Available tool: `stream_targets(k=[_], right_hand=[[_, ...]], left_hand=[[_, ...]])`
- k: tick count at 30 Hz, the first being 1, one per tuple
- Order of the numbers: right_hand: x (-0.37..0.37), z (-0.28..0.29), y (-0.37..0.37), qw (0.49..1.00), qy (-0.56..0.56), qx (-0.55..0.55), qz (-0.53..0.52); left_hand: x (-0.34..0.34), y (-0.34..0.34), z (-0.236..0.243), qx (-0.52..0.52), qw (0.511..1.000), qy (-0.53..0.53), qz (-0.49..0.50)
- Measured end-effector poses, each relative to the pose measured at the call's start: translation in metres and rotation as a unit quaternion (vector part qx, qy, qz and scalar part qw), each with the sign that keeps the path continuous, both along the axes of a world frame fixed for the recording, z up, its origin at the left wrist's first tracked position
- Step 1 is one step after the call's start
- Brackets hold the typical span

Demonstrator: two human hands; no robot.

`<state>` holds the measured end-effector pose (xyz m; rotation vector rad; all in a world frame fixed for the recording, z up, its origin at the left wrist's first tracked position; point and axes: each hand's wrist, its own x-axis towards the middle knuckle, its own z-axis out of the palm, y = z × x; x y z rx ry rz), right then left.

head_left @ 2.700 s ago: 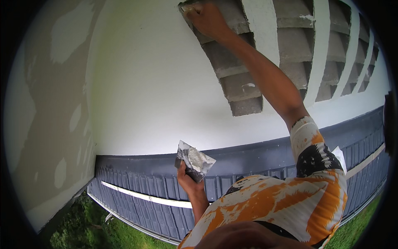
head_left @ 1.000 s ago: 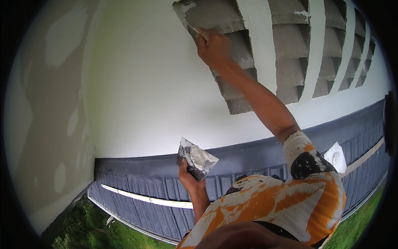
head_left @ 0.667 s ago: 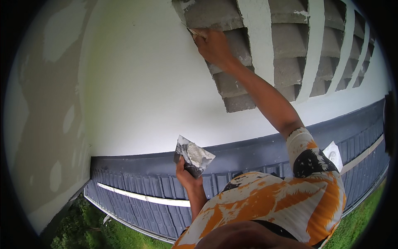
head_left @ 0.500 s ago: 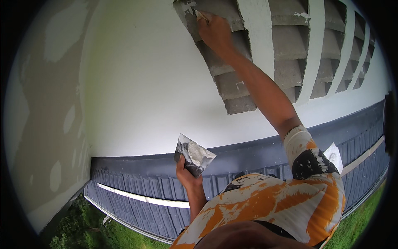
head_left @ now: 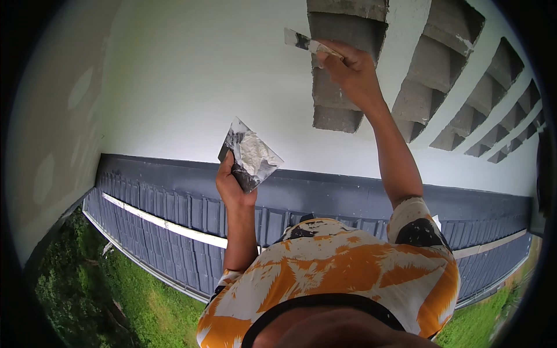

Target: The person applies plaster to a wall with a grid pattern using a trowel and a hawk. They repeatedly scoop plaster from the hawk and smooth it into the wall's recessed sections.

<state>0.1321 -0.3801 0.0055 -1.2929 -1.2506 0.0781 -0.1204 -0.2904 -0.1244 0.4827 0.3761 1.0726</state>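
My right hand (head_left: 353, 71) is raised in front of the wall, closed round the handle of a putty knife (head_left: 299, 40). Its flat blade points left, over the white wall beside a column of grey concrete vent blocks (head_left: 339, 95). Lower and to the left, my left hand (head_left: 237, 184) grips a flat square plate (head_left: 235, 139) by its near-left edge, thumb on top. A mound of white filler paste (head_left: 255, 153) lies on the plate, with smears around it. Whether the blade touches the wall I cannot tell.
The white wall (head_left: 191, 87) meets a grey tiled roof (head_left: 174, 206) below. A pale batten (head_left: 168, 225) runs across the tiles. More vent columns (head_left: 432, 69) continue right. A patched side wall (head_left: 64, 133) stands left. Grass (head_left: 151, 290) lies beyond the roof edge.
My right hand has drawn the putty knife down and away from the vent blocks' upper left edge. My left hand has lifted the plate of filler nearer the wall. The view has shifted.
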Motion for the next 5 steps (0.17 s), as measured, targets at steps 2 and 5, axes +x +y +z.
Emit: stream_targets(k=[2,5], right_hand=[[-0.018,-0.038,-0.003,0.991,-0.096,0.009,0.090],[-0.032,-0.067,0.003,0.959,-0.227,0.098,0.136]], left_hand=[[0.008,0.010,0.015,-0.006,1.000,-0.013,0.011],[0.014,0.023,0.018,-0.016,0.999,-0.015,0.032]])
